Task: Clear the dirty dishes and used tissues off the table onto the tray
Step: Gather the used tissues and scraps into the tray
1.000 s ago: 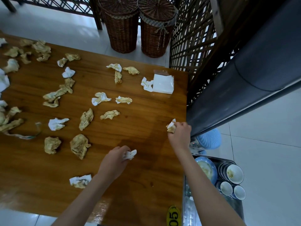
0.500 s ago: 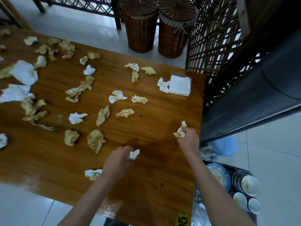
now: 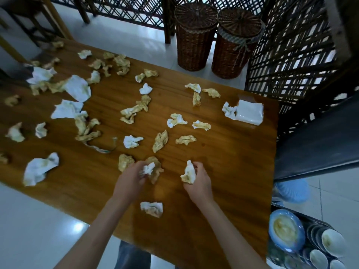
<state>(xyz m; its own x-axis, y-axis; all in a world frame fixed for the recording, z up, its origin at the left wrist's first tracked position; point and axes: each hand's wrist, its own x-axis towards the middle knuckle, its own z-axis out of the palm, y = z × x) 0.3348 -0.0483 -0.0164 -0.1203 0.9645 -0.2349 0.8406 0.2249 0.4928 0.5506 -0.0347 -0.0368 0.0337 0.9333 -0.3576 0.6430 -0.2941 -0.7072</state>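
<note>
Tissues point(image 3: 160, 141), crumpled and stained, lay scattered over the wooden tabletop point(image 3: 223, 162). The left hand point(image 3: 132, 176) pinched a white wad point(image 3: 148, 168) and touched a brown tissue point(image 3: 156, 172) lying beneath it. The right hand point(image 3: 199, 183) gripped another stained tissue point(image 3: 188, 173) just above the wood. Between the 2 forearms lay 1 more wad point(image 3: 152, 209). Right of the tabletop, the tray point(image 3: 272, 251) carried a blue plate point(image 3: 286, 230) and small bowls point(image 3: 332, 242). A tissue pack point(image 3: 249, 112) sat near the far corner.

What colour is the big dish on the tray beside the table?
Blue, with a yellowish smear inside: the dish shows best in the head view, at lower right.
</note>
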